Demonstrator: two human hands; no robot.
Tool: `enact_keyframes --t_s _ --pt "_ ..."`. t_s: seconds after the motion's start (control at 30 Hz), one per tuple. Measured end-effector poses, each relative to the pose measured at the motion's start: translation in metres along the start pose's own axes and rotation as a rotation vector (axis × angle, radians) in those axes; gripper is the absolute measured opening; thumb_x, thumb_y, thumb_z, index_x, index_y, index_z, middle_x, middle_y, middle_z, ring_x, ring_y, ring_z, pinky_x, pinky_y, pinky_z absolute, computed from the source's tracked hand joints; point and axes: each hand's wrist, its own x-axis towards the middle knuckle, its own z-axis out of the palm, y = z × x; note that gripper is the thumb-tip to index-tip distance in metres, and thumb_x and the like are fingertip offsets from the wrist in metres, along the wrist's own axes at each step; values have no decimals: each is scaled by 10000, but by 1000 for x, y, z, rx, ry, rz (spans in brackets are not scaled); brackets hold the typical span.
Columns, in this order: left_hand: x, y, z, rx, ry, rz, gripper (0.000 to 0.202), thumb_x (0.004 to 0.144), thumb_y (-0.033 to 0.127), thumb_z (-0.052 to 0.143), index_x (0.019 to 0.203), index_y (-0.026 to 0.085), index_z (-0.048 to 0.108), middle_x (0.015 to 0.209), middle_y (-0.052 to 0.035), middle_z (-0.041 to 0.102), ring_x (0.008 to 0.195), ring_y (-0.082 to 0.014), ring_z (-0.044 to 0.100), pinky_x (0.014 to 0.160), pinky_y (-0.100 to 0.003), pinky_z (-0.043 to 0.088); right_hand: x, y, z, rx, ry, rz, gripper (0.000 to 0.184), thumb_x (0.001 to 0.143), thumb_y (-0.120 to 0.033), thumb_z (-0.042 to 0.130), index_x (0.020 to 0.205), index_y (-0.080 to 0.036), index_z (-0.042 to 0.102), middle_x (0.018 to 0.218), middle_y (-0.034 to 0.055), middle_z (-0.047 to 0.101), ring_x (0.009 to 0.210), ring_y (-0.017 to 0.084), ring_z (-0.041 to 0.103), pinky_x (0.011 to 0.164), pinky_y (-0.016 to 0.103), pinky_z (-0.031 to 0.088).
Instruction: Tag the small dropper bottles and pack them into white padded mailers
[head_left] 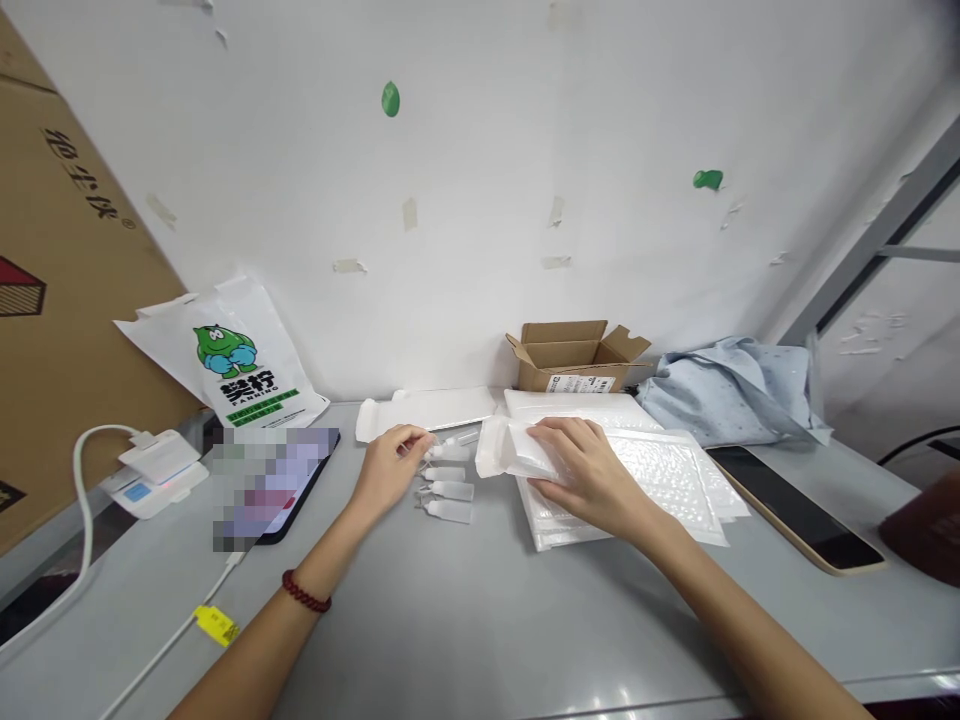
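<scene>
My left hand [391,465] is closed, its thumb and fingertips pinched at the capped end of a small translucent plastic bottle [461,438]. More such bottles lie in a column just below, among them a squeeze bottle [450,511] nearest the front. In my right hand [589,470] is a white bubble mailer [501,450], gripped between thumb and fingers, with its flap end turned toward the bottles. Under that hand lies a stack of bubble mailers [667,480]. Behind the bottles, another white mailer [435,410] rests flat on the grey table [420,640].
A small open cardboard box [562,375] stands against the wall beside light blue cloth [735,390]. One phone [795,510] lies at right, another phone [300,490] at left. A white charger with cable [154,470], a printed bag [240,360] and a large carton [75,280] occupy the left.
</scene>
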Motion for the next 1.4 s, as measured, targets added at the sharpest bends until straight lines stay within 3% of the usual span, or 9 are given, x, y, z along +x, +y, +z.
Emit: enact_keyframes --t_s 0.3,0.53,0.7,0.9,1.27,1.4 --pt "-9 26 -11 -153 142 126 193 831 343 546 747 194 634 787 -16 640 772 -163 536 728 -273 415 1 -2 1 -11 -36 18 405 809 -283 564 1190 -186 463 1136 125 543 1035 265 497 868 434 388" --pt "-21 41 -4 -203 44 219 163 852 261 539 723 204 621 714 -7 600 744 -156 495 705 -275 399 0 -3 3 -7 -58 19 399 816 -286 571 1184 -181 458 1147 129 534 1039 262 484 886 431 365" --pt "-25 48 -6 -221 60 272 160 858 225 533 722 202 615 698 -5 587 732 -152 483 699 -278 394 0 -2 3 -12 -62 27 409 815 -283 574 1191 -178 455 1146 129 532 1047 263 478 885 428 360" --pt "-26 49 -5 -200 56 282 154 858 221 534 740 206 632 722 -10 598 759 -157 500 705 -277 406 0 -3 3 -9 -55 26 408 817 -283 563 1197 -187 451 1146 129 533 1040 265 483 879 428 364" --pt "-24 45 -3 -122 163 250 156 848 235 549 740 215 659 723 -11 597 775 -166 521 713 -286 420 0 -3 3 -12 -51 5 389 824 -284 555 1188 -186 457 1134 128 542 1028 262 490 876 430 367" --pt "-25 43 1 -109 126 292 145 851 217 551 752 216 657 731 -13 614 775 -167 518 707 -289 425 0 -4 3 -20 -50 1 386 817 -280 563 1178 -178 468 1130 128 547 1022 263 495 870 430 374"
